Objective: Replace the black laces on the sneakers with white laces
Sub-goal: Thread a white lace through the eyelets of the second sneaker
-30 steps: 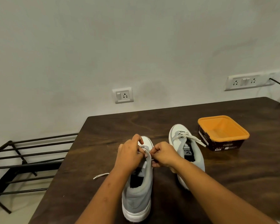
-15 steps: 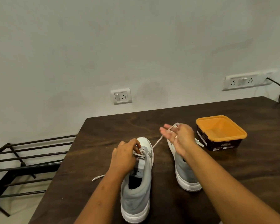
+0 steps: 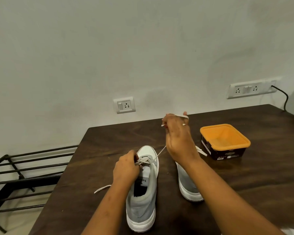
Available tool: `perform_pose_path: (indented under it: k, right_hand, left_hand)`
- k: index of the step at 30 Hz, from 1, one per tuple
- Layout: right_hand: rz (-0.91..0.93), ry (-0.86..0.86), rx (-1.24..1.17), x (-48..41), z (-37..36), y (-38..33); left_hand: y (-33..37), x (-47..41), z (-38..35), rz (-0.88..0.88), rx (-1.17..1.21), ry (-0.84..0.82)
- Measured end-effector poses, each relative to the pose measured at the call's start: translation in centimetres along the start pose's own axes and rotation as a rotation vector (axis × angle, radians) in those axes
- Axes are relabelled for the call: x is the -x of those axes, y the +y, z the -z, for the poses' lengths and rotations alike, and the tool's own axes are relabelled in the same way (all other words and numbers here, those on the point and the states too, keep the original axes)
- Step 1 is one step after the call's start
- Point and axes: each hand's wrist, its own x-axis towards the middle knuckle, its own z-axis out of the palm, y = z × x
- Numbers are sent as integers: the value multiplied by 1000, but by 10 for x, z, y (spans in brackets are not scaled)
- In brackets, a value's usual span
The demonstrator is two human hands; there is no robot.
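Observation:
Two grey and white sneakers stand toe-away on the dark wooden table (image 3: pixel 109 141). On the left sneaker (image 3: pixel 142 200) my left hand (image 3: pixel 126 168) pinches the white lacing near the lower eyelets. My right hand (image 3: pixel 178 138) is raised above the table, gripping the white lace (image 3: pixel 159 152), which runs taut from the shoe up to my fingers and loops over them. Most of the right sneaker (image 3: pixel 188 184) is hidden behind my right forearm. The lace's other end (image 3: pixel 102 188) lies loose on the table at the left.
An orange tub (image 3: pixel 225 141) with a dark base sits on the table right of the sneakers. A black metal rack (image 3: pixel 24 168) stands on the floor beyond the table's left edge. Wall sockets (image 3: pixel 124 105) are behind the table.
My right hand left the left sneaker and rose up and away, drawing the white lace out taut. My left hand stayed at the lacing.

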Motion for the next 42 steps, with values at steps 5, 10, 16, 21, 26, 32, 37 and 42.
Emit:
perform_pose_path:
  k: [5, 10, 16, 21, 26, 32, 37, 42]
  right_hand:
    - [18, -196, 121, 6, -1, -7]
    - [-366, -759, -44, 18, -12, -2]
    - [-540, -1181, -77, 26, -16, 1]
    - [-687, -1197, -264, 27, -23, -9]
    - [-654, -1260, -257, 28, -25, -5]
    - [-595, -1247, -230, 23, -22, 1]
    - [-541, -1014, -183, 23, -27, 3]
    - [-432, -1015, -10, 27, -33, 2]
  left_hand:
    - [-1, 3, 3, 37, 67, -8]
    - [-4, 2, 12, 87, 151, -41]
    - [-7, 0, 18, 123, 172, -78]
    - [-11, -4, 18, 124, 253, -180]
    - [-6, -4, 16, 81, 283, -288]
    - [1, -5, 19, 36, 92, -305]
    - [1, -3, 22, 68, 140, -295]
    - [4, -2, 22, 83, 131, -326]
